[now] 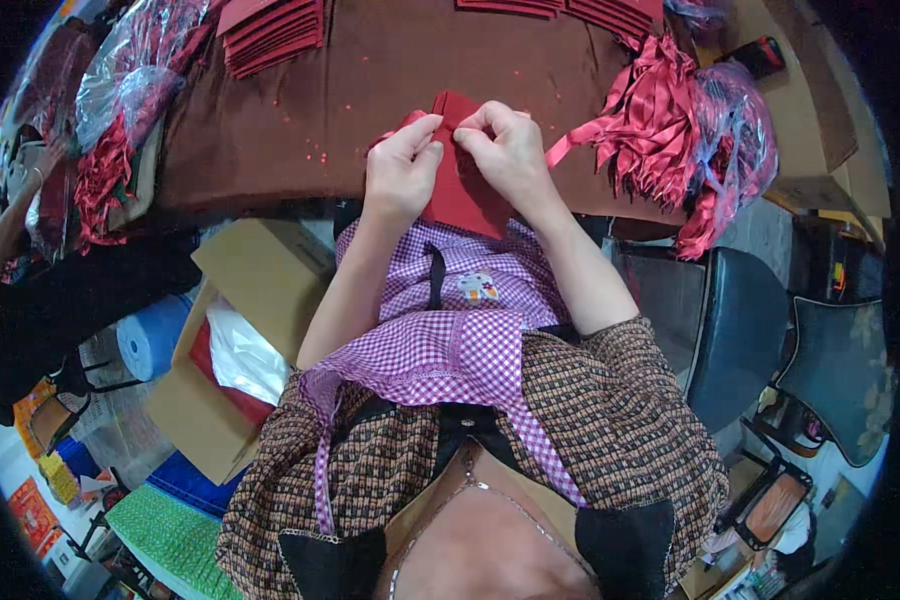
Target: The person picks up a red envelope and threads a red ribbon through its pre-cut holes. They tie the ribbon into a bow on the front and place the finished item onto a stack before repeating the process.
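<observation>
A flat red folded paper piece (467, 195), perhaps a bag or an envelope, hangs at the near edge of the brown-covered table. My left hand (402, 168) is closed in a pinch at its upper left edge. A bit of red ribbon (400, 128) shows behind these fingers. Across the paper's top, my right hand (500, 150) pinches too, and a little red peeks out past its knuckles. Just what lies between the fingertips is mostly hidden; it looks like the ribbon at the paper's upper part.
Stacks of red folded paper (270, 38) lie at the table's far left, with more stacks (610, 12) at the far right. Beside me on the right is a heap of red ribbons (655, 125) with clear plastic. An open cardboard box (260, 250) stands at my left, a dark chair (738, 325) at my right.
</observation>
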Available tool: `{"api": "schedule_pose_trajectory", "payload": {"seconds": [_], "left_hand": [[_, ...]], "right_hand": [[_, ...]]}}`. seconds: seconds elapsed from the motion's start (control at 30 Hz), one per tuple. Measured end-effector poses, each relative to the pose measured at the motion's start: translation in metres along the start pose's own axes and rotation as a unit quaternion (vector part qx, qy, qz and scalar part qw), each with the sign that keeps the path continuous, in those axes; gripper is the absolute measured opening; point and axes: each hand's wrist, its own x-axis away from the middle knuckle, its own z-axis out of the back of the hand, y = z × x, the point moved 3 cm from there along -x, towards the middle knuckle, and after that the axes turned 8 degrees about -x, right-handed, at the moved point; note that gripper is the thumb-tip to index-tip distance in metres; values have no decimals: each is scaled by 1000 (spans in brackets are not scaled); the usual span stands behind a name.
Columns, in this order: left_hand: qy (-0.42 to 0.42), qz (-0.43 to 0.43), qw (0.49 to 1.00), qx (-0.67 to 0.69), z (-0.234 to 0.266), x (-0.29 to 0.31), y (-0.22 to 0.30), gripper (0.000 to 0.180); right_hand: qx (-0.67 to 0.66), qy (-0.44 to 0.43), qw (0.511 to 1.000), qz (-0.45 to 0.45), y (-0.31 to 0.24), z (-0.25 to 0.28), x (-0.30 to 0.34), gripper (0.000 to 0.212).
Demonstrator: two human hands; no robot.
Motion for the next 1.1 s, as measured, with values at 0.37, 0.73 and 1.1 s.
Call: {"api": "schedule_pose_trajectory", "payload": {"seconds": [0.37,0.73,1.1], "left_hand": [[-27,9,999,40,-4,2,12,30],[-100,-10,991,-88,6,-14,15,26],[-38,-74,970,-229,3,-4,32,17]], "right_hand": [[186,-12,956,229,-9,2,0,9],[147,-31,972,180,-5,17,-1,5],[118,-91,973,175,-16,32,-23,21]]}}
